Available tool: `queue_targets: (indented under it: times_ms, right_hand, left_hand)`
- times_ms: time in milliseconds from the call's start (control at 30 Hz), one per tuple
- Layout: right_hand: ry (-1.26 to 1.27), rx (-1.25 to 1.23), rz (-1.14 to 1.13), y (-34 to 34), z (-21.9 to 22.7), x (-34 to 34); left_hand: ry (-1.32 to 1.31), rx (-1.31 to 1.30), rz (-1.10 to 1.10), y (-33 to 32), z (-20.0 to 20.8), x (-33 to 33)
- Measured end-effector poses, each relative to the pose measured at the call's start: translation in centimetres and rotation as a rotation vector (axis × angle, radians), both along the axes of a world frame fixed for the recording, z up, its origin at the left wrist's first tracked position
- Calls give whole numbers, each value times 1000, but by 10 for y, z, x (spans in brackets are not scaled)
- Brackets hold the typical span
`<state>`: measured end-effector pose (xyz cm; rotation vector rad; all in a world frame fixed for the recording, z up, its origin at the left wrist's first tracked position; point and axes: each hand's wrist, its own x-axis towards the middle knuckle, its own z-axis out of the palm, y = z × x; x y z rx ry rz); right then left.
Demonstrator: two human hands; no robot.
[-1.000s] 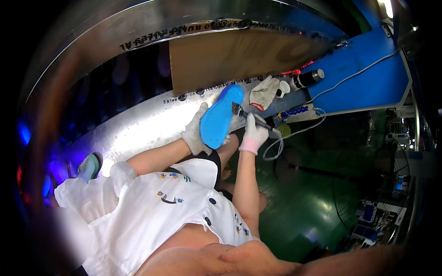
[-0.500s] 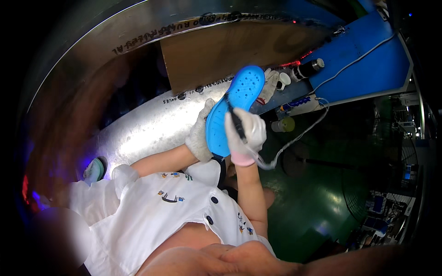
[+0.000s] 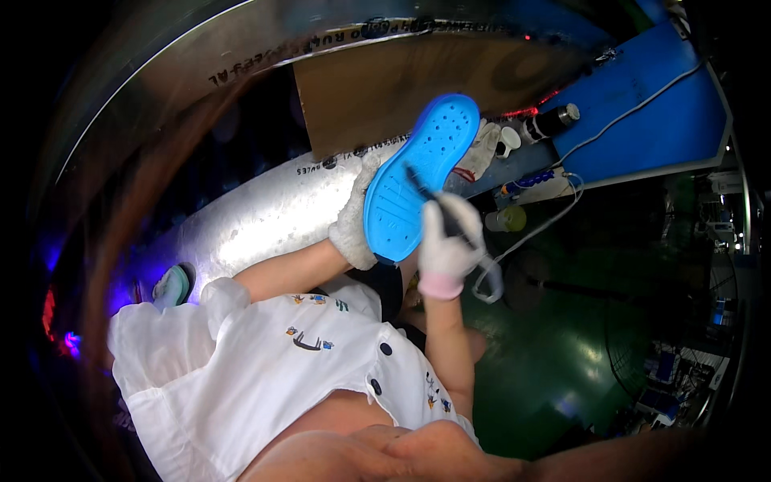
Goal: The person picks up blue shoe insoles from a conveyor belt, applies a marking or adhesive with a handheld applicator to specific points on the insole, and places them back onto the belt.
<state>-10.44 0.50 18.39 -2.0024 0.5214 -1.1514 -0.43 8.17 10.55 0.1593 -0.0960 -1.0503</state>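
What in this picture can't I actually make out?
In the head view:
- Left hand: partly hidden behind the blue sole.
- Black tool: its tip is too blurred to identify.
- White cup: too small to see any contents.
- Equipment at right: too small and dim.

A brown cardboard sheet (image 3: 361, 96) borders the far edge of the metal bench (image 3: 249, 225). Toward the bench's right end, a red-trimmed work glove (image 3: 484, 153) lies just beside a white cup (image 3: 508, 142); next comes a black-and-silver flask (image 3: 552, 121), near the left edge of the blue panel (image 3: 662, 132). Glossy green floor (image 3: 534, 357) shows below.
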Motion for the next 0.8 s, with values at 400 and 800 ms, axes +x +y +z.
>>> queue_targets:
  times_ms: [400,800]
  right_hand:
    - [25,-66,169,48,1,-18]
    - [9,397,253,22,-5,-8]
  left_hand:
    - [-26,-21,-192,2,30,32]
    - [-199,-47,-474,7,44,68]
